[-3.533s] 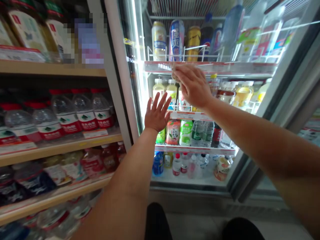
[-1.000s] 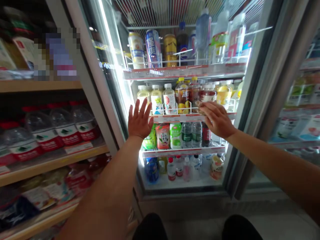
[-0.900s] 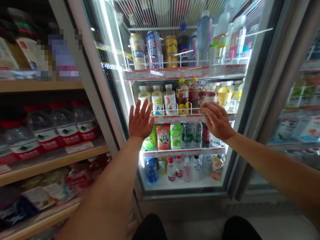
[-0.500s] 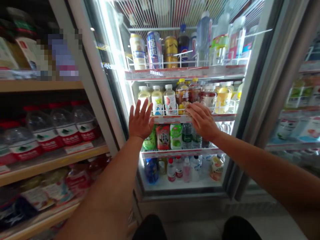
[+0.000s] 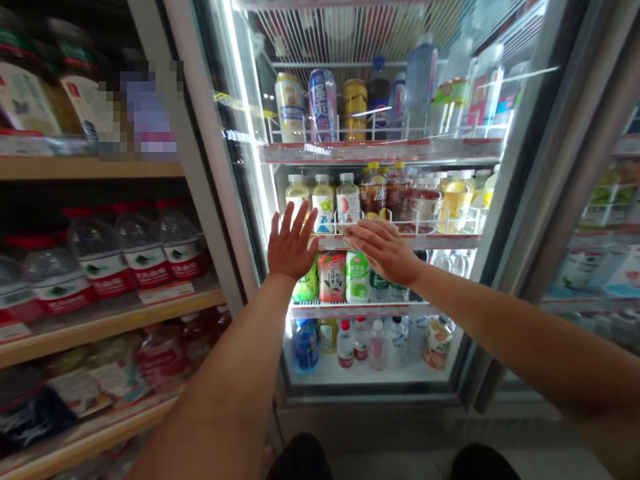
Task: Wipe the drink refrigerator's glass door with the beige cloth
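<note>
Left hand (image 5: 293, 243), fingers spread, is at the glass door (image 5: 390, 152), which stands before lit shelves (image 5: 350, 310) of drinks (image 5: 349, 200). Right hand (image 5: 385, 253), apart from it, lies nearly flat, fingers together; cannot tell whether anything is held beneath. Red-capped bottles (image 5: 135, 243) line wooden shelving (image 5: 115, 320) on the person's left.

Before the lit, metal-framed glass fridge (image 5: 370, 398), I splay my bare left hand (image 5: 291, 244), my bare right hand (image 5: 385, 252) nearby, fingers together.
</note>
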`<state>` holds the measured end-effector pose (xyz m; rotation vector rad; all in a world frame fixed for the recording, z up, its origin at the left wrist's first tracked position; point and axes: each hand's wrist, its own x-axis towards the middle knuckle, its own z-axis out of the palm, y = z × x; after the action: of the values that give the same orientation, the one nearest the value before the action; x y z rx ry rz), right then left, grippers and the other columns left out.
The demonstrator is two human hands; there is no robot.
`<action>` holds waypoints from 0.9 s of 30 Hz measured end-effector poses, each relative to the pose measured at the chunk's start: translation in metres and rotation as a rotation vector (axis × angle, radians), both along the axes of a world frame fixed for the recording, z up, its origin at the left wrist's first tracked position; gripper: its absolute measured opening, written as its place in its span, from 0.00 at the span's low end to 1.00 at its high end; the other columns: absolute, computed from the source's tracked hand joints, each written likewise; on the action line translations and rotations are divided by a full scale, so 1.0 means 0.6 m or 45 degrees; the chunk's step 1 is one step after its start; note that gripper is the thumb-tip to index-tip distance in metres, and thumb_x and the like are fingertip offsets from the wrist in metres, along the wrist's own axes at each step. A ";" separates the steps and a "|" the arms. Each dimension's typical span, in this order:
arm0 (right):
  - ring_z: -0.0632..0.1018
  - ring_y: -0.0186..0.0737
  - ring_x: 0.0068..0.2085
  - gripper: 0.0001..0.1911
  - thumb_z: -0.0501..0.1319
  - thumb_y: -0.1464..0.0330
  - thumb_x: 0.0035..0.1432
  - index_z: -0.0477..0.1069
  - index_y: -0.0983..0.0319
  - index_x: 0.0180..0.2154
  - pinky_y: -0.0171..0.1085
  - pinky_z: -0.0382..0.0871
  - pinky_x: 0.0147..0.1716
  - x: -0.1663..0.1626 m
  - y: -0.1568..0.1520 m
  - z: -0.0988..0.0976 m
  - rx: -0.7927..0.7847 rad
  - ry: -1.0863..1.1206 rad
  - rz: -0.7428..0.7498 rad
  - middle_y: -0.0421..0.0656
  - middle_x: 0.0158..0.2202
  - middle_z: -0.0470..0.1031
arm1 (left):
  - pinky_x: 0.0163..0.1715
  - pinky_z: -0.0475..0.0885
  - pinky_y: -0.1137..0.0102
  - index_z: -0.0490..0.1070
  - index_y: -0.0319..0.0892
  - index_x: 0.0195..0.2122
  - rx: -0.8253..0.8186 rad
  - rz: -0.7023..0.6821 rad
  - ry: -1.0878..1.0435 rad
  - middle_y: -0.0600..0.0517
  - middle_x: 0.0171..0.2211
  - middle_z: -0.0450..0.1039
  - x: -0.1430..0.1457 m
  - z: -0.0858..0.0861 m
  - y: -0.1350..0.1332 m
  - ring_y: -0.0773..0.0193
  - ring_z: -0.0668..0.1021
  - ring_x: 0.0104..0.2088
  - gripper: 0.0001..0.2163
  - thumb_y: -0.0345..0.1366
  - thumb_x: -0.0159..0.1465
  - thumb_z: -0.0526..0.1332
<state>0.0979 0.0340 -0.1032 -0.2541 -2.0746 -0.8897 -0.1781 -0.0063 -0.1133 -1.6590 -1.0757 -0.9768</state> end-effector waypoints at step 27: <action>0.51 0.40 0.76 0.42 0.51 0.66 0.69 0.32 0.66 0.75 0.46 0.54 0.73 -0.076 -0.017 0.069 -0.355 0.042 0.191 0.47 0.77 0.44 | 0.70 0.60 0.53 0.44 0.44 0.76 0.114 -0.401 0.383 0.41 0.74 0.51 0.069 -0.001 -0.020 0.53 0.53 0.75 0.30 0.33 0.74 0.52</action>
<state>0.0521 0.0241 -0.0617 -0.2548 -2.1527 -0.5025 -0.1365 -0.0186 -0.1140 -1.8641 -0.5746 -0.9187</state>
